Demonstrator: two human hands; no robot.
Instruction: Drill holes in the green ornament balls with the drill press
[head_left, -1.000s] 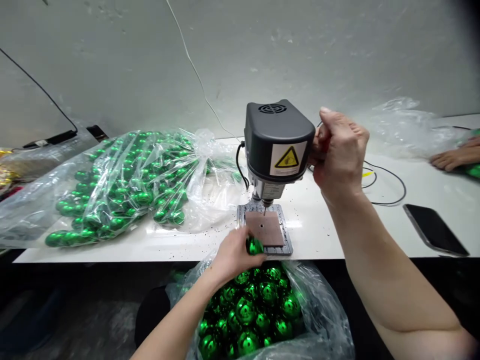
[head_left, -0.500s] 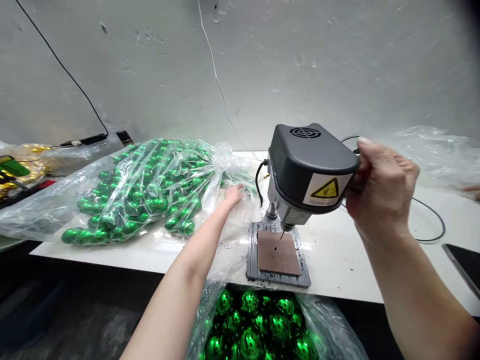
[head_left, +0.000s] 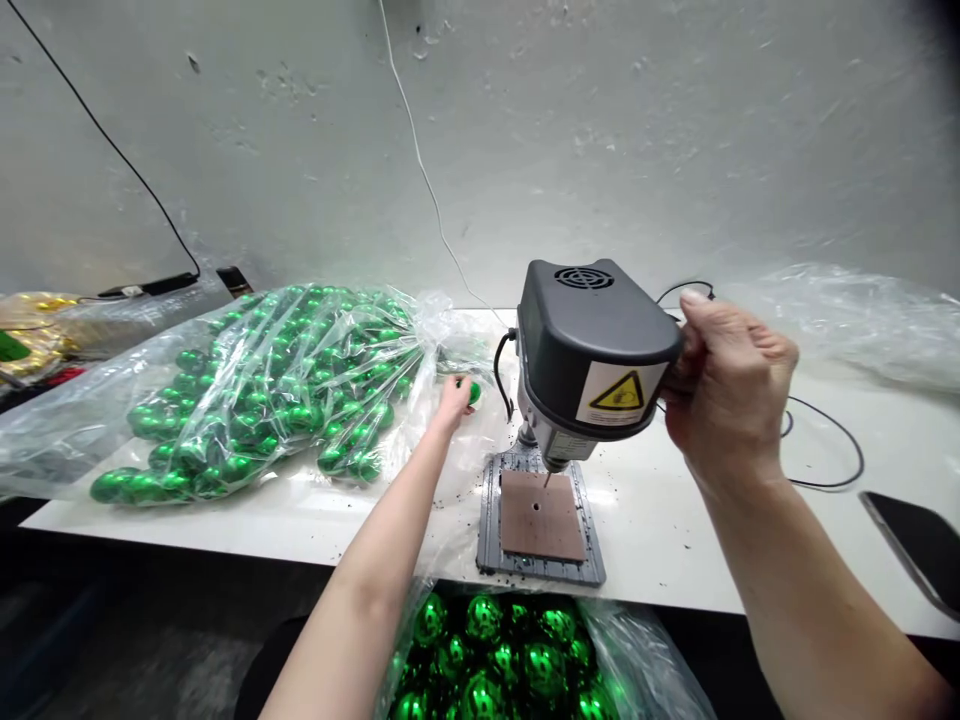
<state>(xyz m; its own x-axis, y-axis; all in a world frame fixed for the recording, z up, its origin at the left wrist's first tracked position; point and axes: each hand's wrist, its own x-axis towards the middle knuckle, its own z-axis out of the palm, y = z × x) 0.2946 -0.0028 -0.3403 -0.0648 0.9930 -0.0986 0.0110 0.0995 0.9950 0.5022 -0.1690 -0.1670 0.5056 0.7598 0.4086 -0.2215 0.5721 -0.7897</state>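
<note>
A green shiny ball [head_left: 474, 392] is held in my left hand [head_left: 455, 398], beside the knotted mouth of a clear bag of green balls [head_left: 277, 390]. My right hand [head_left: 731, 375] is closed at the right side of the dark drill press [head_left: 600, 330]; what its fingers wrap round is hidden behind the palm. The thin bit points down over a brown square plate [head_left: 541, 520] with a small hole, lying on the grey base [head_left: 491, 545]. No ball sits on the plate.
An open bag of larger green balls [head_left: 499, 660] stands at the table's front edge. A phone [head_left: 919, 545] lies at the right, near a black cable [head_left: 840, 410]. Clear plastic [head_left: 870, 310] is at the back right, and gold items [head_left: 37, 345] are at the far left.
A green ball now shows in my left hand, where none was visible before. The whole view has shifted slightly. My right hand stays at the drill press.
</note>
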